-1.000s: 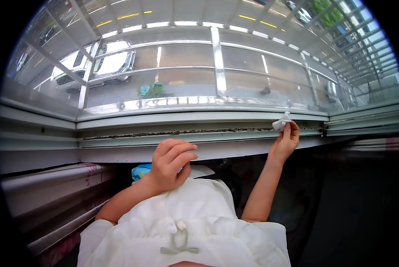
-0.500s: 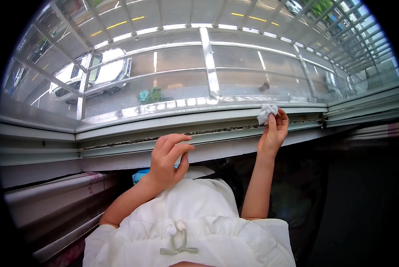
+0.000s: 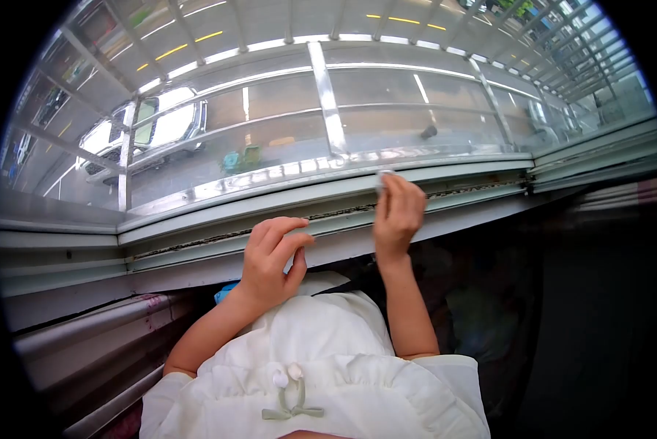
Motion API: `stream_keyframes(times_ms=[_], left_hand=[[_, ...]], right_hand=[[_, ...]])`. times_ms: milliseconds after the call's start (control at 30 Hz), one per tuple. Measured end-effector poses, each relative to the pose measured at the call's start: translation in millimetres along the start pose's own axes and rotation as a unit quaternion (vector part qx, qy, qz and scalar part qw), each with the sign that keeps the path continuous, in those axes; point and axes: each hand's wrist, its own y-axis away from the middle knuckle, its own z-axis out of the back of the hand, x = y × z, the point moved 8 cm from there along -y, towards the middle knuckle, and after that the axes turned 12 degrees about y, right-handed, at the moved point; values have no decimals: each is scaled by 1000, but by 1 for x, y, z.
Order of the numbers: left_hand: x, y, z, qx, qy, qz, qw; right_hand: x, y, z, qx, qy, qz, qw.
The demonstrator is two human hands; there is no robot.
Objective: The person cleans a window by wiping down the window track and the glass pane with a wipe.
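Observation:
My right hand (image 3: 399,223) is closed on a crumpled white tissue (image 3: 382,178), pinched between the fingertips over the white window frame. Most of the tissue is hidden behind the fingers. Under that hand runs the sliding-window track (image 3: 475,189), with dark grime along its groove. My left hand (image 3: 268,260) is at the inner edge of the frame, left of the right hand. Its fingers are bent, the thumb stands apart from them, and nothing shows between them.
Beyond the frame stands a metal safety cage (image 3: 327,99), with a street and a white car (image 3: 163,121) below. A pale curtain (image 3: 98,333) hangs at the lower left. Something blue (image 3: 226,293) lies below the sill near my left forearm.
My right hand has moved left along the frame with the tissue, and the tissue is now more covered by the fingers. My left hand keeps about the same place and shape.

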Motion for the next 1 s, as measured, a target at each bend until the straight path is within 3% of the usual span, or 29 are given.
stream_keyframes(times_ms=[167,367,600,700,767,867,1000], left_hand=[[-6,-17,-17,46,-29,4,999],[7,-8,-12,43,-49,43,997],[26,26,3,64,-73,67,993],[30,34,14,55,-98,71,991],[32,37,21,50,-123,82,988],[35,39,30,39,-143,93,985],[44,43,33,36,-159,106,981]], right_hand=[[75,10,-8,40,-139,53,988],[64,7,-8,47,-149,55,986],[-79,-8,8,-62,47,-15,997],[-187,-13,17,-44,122,-107,986],[-247,-7,39,-103,105,-214,966],[-281,5,40,-41,179,-200,962],[-267,11,35,18,235,-148,961]])
